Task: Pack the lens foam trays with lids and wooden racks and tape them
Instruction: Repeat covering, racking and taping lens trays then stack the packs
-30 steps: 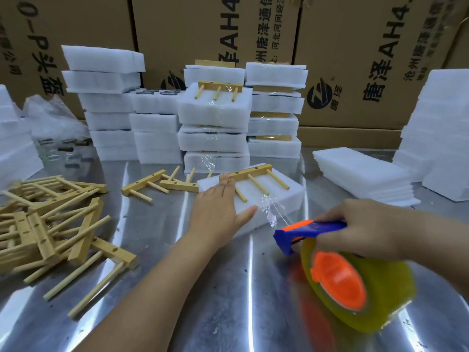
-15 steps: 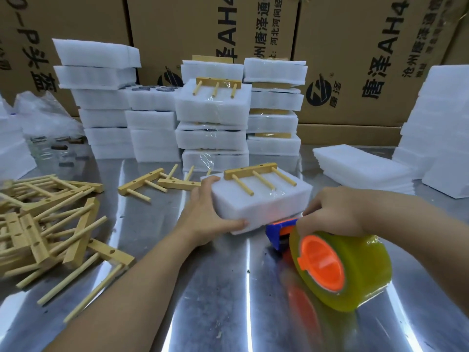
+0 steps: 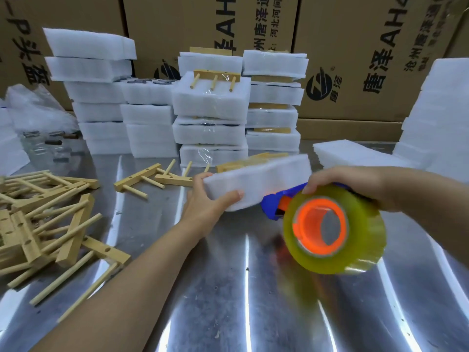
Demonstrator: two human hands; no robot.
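Foam tray [image 3: 264, 184], white and capped with its lid, sits tilted above the tabletop [image 3: 253, 301], its long side face turned toward the camera. A wooden rack [image 3: 243, 163] lies along its far top edge, blurred. The left hand [image 3: 205, 207] grips the tray's left end, with the thumb [image 3: 233, 195] pressed on the near face and the fingers wrapped over the top corner. Just right of the tray, the right hand [image 3: 350, 184] is curled round the blue handle of a tape dispenser [image 3: 330, 224]. The dispenser's blue nose touches or nearly touches the tray's lower right corner, and its yellowish roll hangs in front. Left of the tray lie two loose racks [image 3: 152, 177], and farther left a heap of racks [image 3: 38, 219]. Behind the tray stand stacks of packed trays [image 3: 210, 107], with cardboard boxes [image 3: 368, 59] beyond. A low stack of foam lids [image 3: 355, 154] lies behind the tray to its right.
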